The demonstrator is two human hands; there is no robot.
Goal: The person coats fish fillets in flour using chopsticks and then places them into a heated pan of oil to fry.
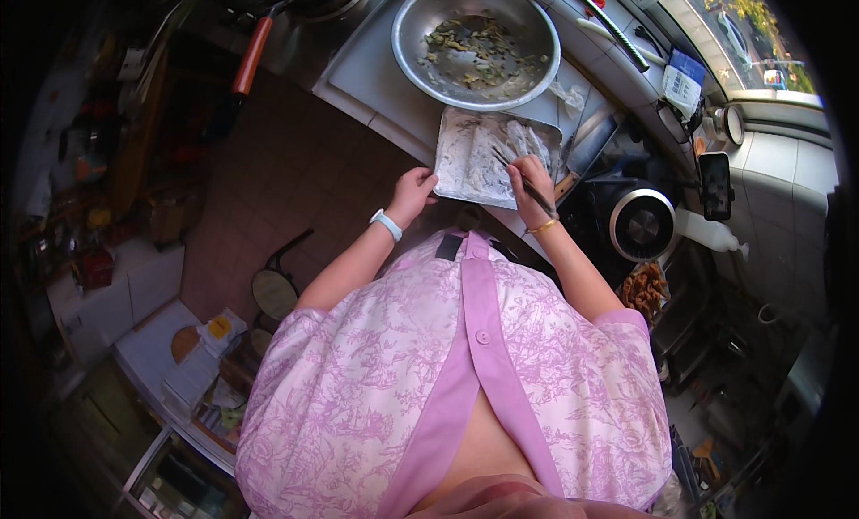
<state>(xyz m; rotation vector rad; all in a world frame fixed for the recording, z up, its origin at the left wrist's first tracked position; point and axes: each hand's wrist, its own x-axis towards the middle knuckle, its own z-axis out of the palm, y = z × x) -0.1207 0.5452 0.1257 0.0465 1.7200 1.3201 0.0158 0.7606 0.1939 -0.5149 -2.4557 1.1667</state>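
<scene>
My left hand (412, 195) grips the near left corner of a shallow metal tray (463, 195), which juts a little over the counter's edge. White powder coats the tray, and pale, floured strips (525, 140) lie at its far right side. My right hand (533, 187) holds dark chopsticks (539, 200), their tips over the tray among the powder. Just beyond the tray stands a wide stainless steel bowl (476, 101) with chopped green and yellowish bits and some liquid in it. A crumpled piece of clear plastic (569, 99) lies to the bowl's right.
Right of the tray, a cleaver (590, 141) with a wooden handle lies near a round-topped black appliance (636, 224). Farther right are a phone on a holder (715, 185), a white bottle (711, 232) and brown fried food (645, 291). An orange-red pan handle (254, 56) projects at upper left. A stool (274, 294) stands behind on the left.
</scene>
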